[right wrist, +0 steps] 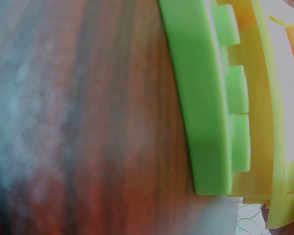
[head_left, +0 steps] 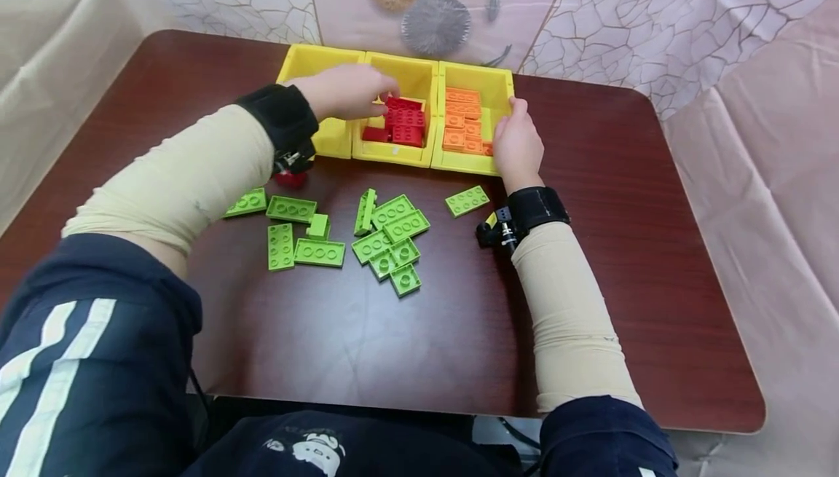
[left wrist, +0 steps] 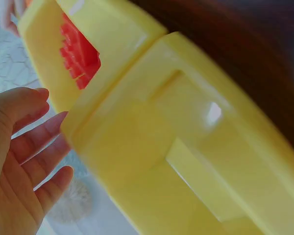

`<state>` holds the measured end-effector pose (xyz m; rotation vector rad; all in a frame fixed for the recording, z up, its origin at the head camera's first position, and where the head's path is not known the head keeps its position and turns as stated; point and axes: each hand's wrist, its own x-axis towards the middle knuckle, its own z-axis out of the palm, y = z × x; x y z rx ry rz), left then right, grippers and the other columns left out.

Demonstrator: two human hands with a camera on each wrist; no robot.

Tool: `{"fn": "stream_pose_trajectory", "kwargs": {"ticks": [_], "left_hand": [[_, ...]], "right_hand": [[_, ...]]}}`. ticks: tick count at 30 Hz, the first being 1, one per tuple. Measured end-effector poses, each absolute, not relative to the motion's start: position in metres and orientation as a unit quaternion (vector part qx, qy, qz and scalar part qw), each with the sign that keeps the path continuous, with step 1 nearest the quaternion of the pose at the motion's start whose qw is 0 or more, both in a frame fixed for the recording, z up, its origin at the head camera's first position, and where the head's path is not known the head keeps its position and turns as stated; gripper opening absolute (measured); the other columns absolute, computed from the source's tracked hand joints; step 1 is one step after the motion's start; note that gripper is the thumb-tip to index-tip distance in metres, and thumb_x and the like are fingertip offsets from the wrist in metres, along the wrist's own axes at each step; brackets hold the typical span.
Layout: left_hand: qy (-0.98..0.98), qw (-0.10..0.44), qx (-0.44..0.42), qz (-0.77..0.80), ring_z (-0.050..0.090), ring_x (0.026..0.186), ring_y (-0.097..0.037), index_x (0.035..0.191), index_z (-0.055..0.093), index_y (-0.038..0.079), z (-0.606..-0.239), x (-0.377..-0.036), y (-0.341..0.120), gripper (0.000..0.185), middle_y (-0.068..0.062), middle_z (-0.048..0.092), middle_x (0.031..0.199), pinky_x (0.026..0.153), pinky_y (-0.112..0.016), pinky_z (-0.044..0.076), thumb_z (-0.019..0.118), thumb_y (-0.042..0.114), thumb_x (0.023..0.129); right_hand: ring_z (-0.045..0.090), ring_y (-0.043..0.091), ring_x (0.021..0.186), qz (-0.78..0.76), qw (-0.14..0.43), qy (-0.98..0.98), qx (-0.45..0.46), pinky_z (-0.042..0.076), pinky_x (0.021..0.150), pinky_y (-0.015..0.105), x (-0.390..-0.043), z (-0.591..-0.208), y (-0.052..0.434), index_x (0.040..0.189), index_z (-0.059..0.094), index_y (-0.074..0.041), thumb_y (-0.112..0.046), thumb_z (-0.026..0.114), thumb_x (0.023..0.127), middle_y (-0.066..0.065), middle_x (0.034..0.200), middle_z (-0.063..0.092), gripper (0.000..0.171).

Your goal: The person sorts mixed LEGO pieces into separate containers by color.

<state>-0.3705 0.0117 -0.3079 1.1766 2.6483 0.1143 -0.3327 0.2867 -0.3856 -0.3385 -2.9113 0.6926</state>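
Observation:
My left hand (head_left: 347, 91) hovers over the middle yellow bin (head_left: 400, 160), with its fingertips above the red building blocks (head_left: 406, 116) inside. In the left wrist view, the fingers (left wrist: 53, 188) are loosely bent with nothing between them. My right hand (head_left: 519, 143) grips the outer side wall of the right yellow bin (head_left: 465, 164), which holds orange blocks (head_left: 463, 116). A green block (head_left: 467, 201) lies on the table just in front of that bin, and its studded side looms large in the right wrist view.
The left yellow bin (head_left: 334, 143) adjoins the middle one. Several green blocks (head_left: 406, 226) are scattered in front of the bins, with more green blocks (head_left: 291, 209) further left. One red block (head_left: 291, 179) lies partly under my left wrist. The brown table (head_left: 459, 331) meets a patterned backdrop behind.

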Motion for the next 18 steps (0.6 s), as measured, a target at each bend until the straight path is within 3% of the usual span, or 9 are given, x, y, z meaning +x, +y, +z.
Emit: {"fn": "stream_pose_trajectory", "kwargs": {"ticks": [7, 18], "left_hand": [[0.908, 0.071, 0.407, 0.064, 0.052, 0.109, -0.034, 0.120, 0.055, -0.001, -0.300, -0.327, -0.047, 0.032, -0.020, 0.058, 0.117, 0.095, -0.048, 0.038, 0.055, 0.013, 0.092], [0.934, 0.095, 0.343, 0.040, 0.054, 0.096, -0.032, 0.120, 0.058, 0.002, -0.328, -0.285, -0.121, 0.035, -0.017, 0.059, 0.108, 0.086, -0.048, 0.044, 0.062, 0.015, 0.088]], "right_hand": [[0.055, 0.031, 0.105, 0.232, 0.059, -0.964, -0.117, 0.043, 0.085, 0.046, -0.333, -0.384, 0.285, 0.145, 0.026, -0.019, -0.027, 0.029, 0.100, 0.010, 0.130, 0.051, 0.045], [0.054, 0.033, 0.106, 0.232, 0.063, -0.963, -0.117, 0.042, 0.085, 0.048, -0.331, -0.387, 0.284, 0.145, 0.025, -0.018, -0.028, 0.028, 0.100, 0.013, 0.130, 0.052, 0.046]]}}
